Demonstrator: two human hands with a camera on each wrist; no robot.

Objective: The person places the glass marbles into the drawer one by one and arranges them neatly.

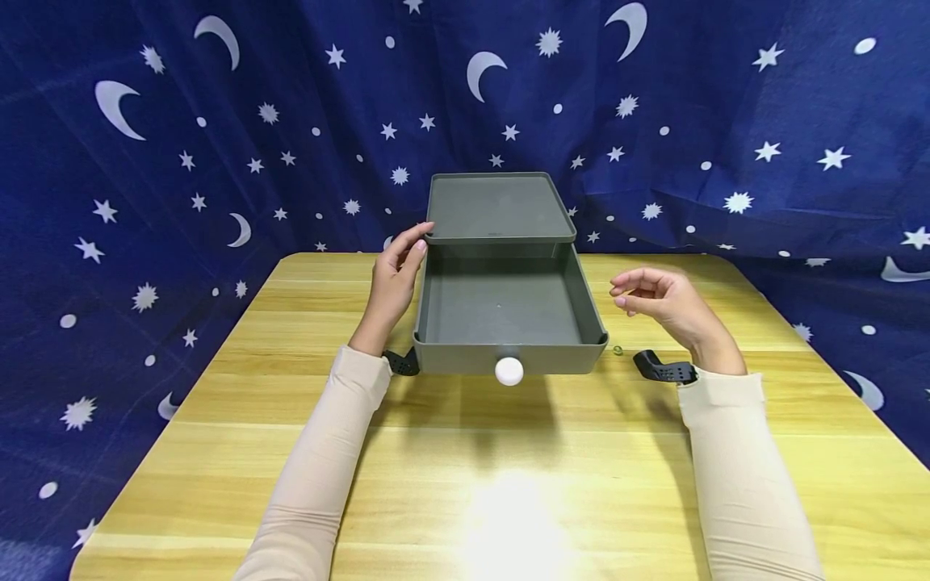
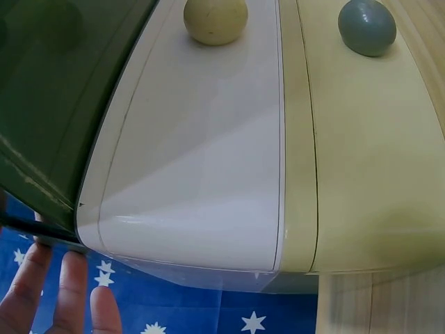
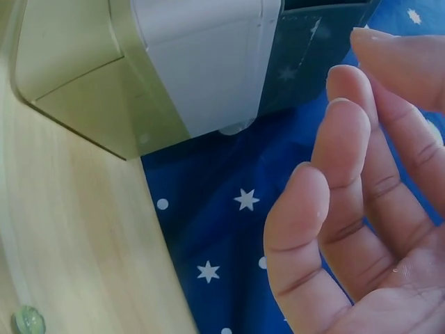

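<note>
A small drawer cabinet stands on the table, its grey top drawer pulled out and bare inside, with a round white knob on its front. Behind the drawer lies the cabinet's grey rimmed top. My left hand touches the front left corner of that top, fingers fairly straight. Its fingers show beside the dark green upper part in the left wrist view. To the right of the drawer, my right hand hovers over the table, fingers loosely bent and thumb near the fingertips, holding nothing visible.
Below the top drawer, a white drawer and a pale yellow drawer are closed, each with a round knob. A small greenish glass-like ball lies on the wooden table right of the cabinet. A blue star-patterned curtain hangs behind.
</note>
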